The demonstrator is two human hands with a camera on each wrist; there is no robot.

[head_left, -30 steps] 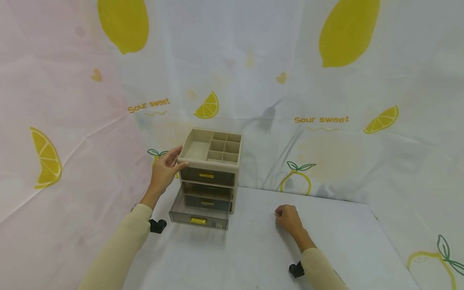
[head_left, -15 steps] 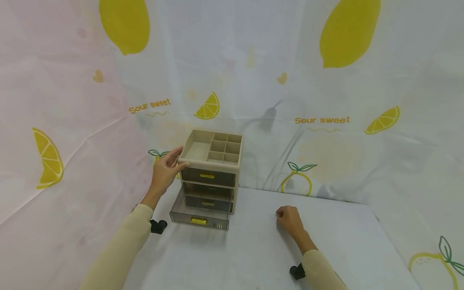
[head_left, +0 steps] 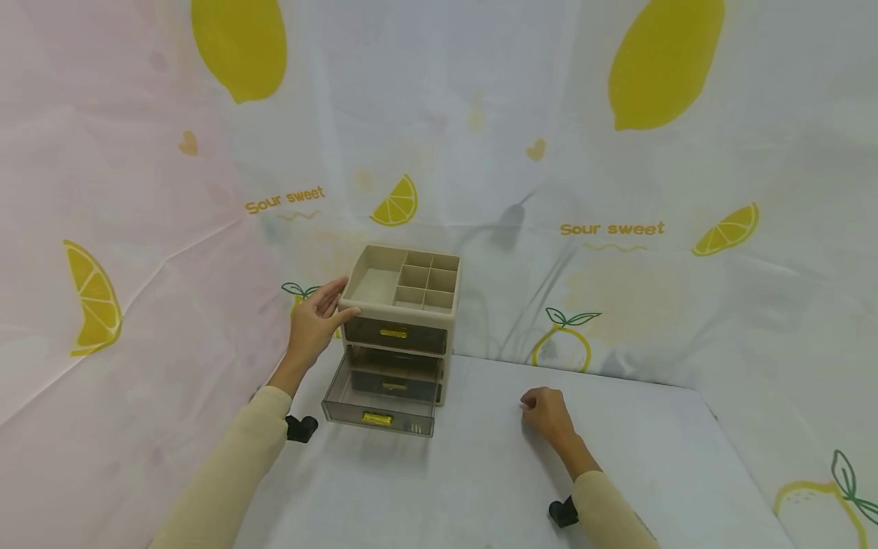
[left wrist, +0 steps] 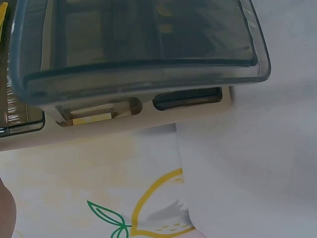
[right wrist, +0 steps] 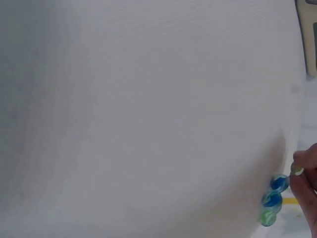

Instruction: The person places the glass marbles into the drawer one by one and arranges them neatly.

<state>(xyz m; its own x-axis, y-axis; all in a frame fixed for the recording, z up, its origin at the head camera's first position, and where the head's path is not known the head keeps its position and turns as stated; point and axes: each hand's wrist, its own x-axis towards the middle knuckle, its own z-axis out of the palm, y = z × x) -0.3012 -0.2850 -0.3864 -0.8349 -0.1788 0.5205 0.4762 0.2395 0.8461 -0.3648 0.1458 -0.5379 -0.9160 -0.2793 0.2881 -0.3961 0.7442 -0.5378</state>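
Unmoved since earlier frame: left hand point(head_left: 315, 320), right hand point(head_left: 546, 412) | left: gripping beige plastic drawer organiser point(head_left: 394, 339) on white table point(head_left: 480, 488) | right: pinching pale-green glass marble point(right wrist: 297, 170) | possible risk: rolling marble, from slackened pinch

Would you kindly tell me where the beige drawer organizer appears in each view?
Head: the organizer stands just left of centre.
Left wrist: across the top, its beige edge showing below a smoky drawer.
Right wrist: only a beige sliver at the upper right edge.
Shared landmark: the white tabletop, visible in all three.
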